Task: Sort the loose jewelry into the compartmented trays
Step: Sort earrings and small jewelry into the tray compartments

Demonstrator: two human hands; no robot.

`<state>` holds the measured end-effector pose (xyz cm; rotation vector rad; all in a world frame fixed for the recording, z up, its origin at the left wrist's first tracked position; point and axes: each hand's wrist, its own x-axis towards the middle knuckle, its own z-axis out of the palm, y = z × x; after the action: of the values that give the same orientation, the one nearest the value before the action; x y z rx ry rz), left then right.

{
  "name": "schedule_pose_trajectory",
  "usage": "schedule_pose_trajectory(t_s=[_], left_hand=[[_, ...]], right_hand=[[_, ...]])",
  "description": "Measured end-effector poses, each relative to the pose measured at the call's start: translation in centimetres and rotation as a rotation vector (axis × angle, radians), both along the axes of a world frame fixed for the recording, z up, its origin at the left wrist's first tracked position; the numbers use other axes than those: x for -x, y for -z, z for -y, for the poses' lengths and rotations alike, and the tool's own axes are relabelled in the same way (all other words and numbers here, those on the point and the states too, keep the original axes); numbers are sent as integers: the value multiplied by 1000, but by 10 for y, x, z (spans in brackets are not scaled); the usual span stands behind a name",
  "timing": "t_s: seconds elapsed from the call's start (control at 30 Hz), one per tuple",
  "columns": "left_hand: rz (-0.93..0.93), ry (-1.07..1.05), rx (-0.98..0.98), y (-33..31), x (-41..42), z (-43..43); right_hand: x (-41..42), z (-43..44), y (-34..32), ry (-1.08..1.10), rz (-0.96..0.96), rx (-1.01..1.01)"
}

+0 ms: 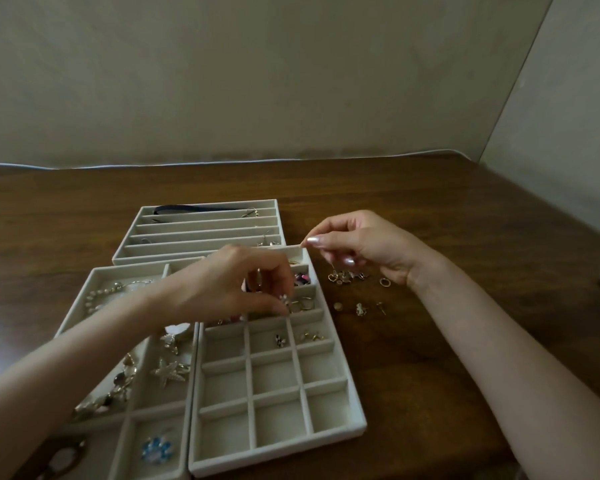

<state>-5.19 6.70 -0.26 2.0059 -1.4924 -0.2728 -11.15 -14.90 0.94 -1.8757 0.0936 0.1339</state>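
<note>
Head cam: left hand [236, 285] pinches a tiny flower earring [284, 299] over the far rows of the grid tray [274, 452]. Right hand [361, 244] pinches a thin earring wire [329, 265] that hangs down to the loose pile [349, 275] on the table [430, 209], just off the tray's right edge.

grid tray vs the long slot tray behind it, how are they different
The grid tray is cut into small squarish cells in three columns; the long slot tray has narrow slots running its full width. The grid tray lies nearer, the long slot tray farther back. Both are pale beige and rectangular.
</note>
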Motion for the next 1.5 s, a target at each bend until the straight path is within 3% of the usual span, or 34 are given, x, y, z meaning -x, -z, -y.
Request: schedule_pose_trajectory(t_s=[0.1, 0.4, 0.63, 0.77, 1.0, 1.33, 1.4, 1.5], left_hand=[[-105, 92, -124, 0, -3, -5], [-164, 144, -163, -5, 0, -5], [-77, -26, 20, 2, 0, 0], [-35, -117, 120, 7, -2, 2], [-75, -294, 241, 11, -11, 1], [-82, -286, 263, 11, -8, 2], [-83, -277, 268, 11, -8, 2], [-58, -232, 283, 11, -6, 3]], right_hand=[[1, 6, 0, 78, 35, 25], [-2, 11, 1, 81, 39, 138], [12, 34, -15, -311, -148, 478], [13, 32, -13, -391, -266, 642], [11, 24, -12, -405, -335, 700], [9, 24, -7, -378, -291, 728], [9, 23, -9, -336, -218, 671], [10, 20, -15, -203, -34, 409]])
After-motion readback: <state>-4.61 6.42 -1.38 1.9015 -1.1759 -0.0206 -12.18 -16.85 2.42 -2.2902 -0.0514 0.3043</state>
